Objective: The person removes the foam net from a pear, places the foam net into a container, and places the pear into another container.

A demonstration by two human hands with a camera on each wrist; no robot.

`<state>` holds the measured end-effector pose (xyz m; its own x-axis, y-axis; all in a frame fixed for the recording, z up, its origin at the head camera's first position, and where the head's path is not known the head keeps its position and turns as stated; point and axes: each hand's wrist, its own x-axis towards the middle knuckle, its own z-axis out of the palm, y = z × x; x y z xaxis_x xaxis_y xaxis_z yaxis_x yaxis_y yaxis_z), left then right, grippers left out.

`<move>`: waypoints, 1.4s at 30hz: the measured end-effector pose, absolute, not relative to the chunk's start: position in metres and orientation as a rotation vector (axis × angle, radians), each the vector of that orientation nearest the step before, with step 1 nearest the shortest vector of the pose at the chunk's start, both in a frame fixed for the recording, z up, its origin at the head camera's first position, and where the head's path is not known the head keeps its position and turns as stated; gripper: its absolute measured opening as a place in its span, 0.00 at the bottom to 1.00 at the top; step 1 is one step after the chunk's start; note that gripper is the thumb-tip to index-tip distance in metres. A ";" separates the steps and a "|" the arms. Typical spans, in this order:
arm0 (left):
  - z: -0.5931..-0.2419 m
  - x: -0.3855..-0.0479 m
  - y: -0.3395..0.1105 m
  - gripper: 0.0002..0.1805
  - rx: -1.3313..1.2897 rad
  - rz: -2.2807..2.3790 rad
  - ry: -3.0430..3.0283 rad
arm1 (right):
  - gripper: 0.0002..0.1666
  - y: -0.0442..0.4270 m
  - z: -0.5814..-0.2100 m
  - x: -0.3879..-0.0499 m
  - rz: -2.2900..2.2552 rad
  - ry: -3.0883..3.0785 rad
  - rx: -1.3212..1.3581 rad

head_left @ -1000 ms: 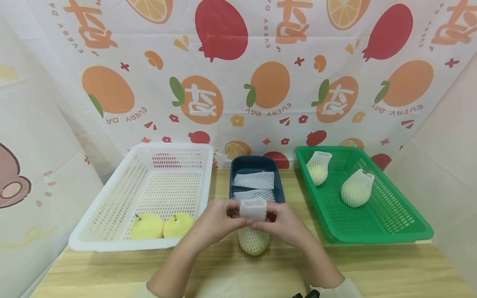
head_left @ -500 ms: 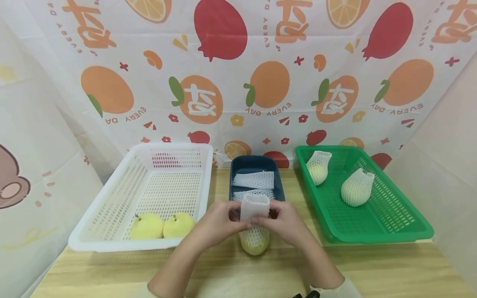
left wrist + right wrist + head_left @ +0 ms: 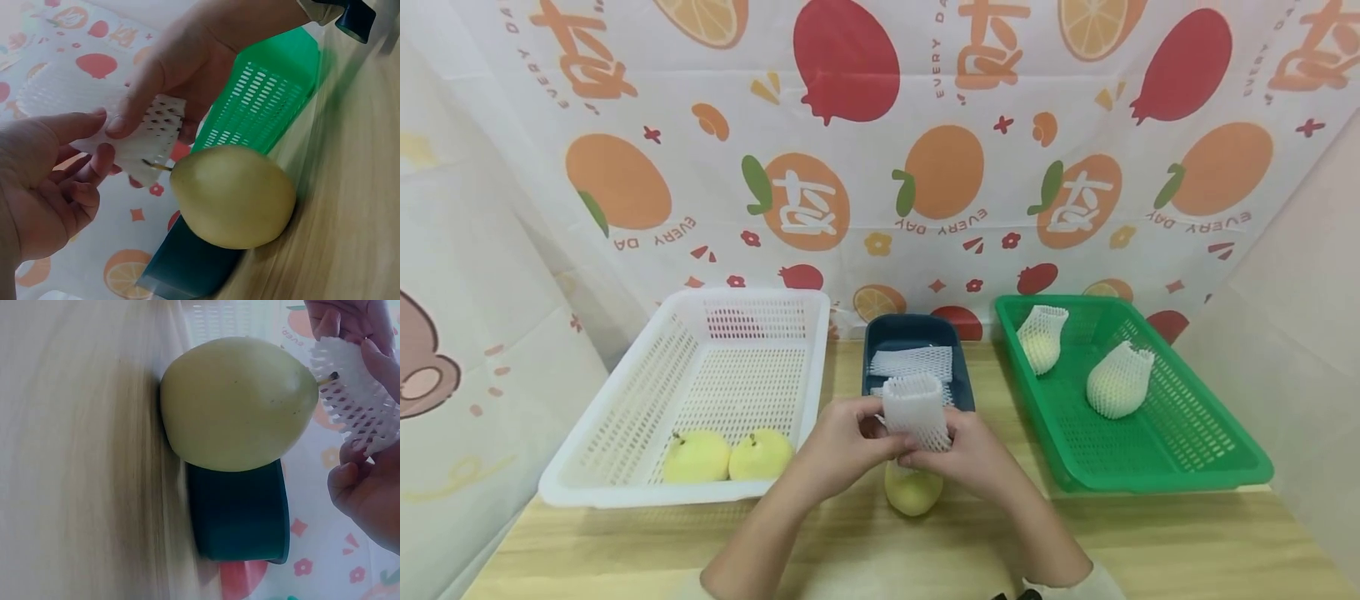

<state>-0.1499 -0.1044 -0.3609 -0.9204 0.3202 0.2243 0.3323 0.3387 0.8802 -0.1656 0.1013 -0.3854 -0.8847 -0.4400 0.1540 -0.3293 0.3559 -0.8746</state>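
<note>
Both hands hold a white foam net sleeve (image 3: 913, 408) above a yellow pear (image 3: 913, 490). My left hand (image 3: 842, 437) pinches the sleeve from the left, and my right hand (image 3: 973, 450) grips it from the right. The pear rests bare on the wooden table. In the left wrist view its stem points at the lower edge of the sleeve (image 3: 140, 144), and the pear body (image 3: 234, 197) lies outside the netting. From the right wrist view, the sleeve (image 3: 356, 394) is stretched between the fingers beside the stem.
A white basket (image 3: 760, 367) with two bare pears (image 3: 696, 456) stands at left. Behind the hands is a dark blue tray (image 3: 902, 333) with foam sleeves (image 3: 917, 362). At right, a green basket (image 3: 1157, 479) has two sleeved pears (image 3: 1120, 382).
The foam sleeve has come up off the pear, which was covered by it a second ago. The pear stays in place on the table; both hands still hold the sleeve.
</note>
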 end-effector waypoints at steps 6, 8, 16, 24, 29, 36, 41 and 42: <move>-0.360 -0.146 -0.100 0.16 -0.628 -1.653 -2.492 | 0.21 0.100 -0.386 -0.162 -1.606 2.549 -0.739; -0.360 -0.145 -0.100 0.16 -0.639 -1.655 -2.483 | 0.20 0.100 -0.386 -0.161 -1.609 2.596 -0.759; -0.352 -0.140 -0.098 0.18 -0.706 -1.664 -2.422 | 0.14 0.098 -0.379 -0.156 -1.593 2.811 -0.814; -0.348 -0.147 -0.086 0.15 -0.650 -1.957 -2.175 | 0.13 0.097 -0.371 -0.155 -1.575 2.793 -0.797; -0.351 -0.158 -0.086 0.14 -0.408 -2.185 -2.034 | 0.14 0.109 -0.368 -0.166 -1.668 2.687 -0.630; -0.360 -0.175 -0.086 0.16 -0.069 -2.204 -2.072 | 0.20 0.123 -0.371 -0.186 -1.945 2.511 -0.400; -0.372 -0.184 -0.083 0.19 0.001 -2.126 -2.109 | 0.22 0.125 -0.378 -0.201 -2.072 2.516 -0.216; -0.374 -0.185 -0.082 0.20 0.002 -2.085 -2.116 | 0.22 0.126 -0.381 -0.205 -2.076 2.542 -0.166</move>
<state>-0.1851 -0.0824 -0.3742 -0.9854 -0.1205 0.1202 0.1185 0.0218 0.9927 -0.2047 0.1256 -0.3807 -0.9844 0.0132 0.1752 -0.1691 0.2006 -0.9650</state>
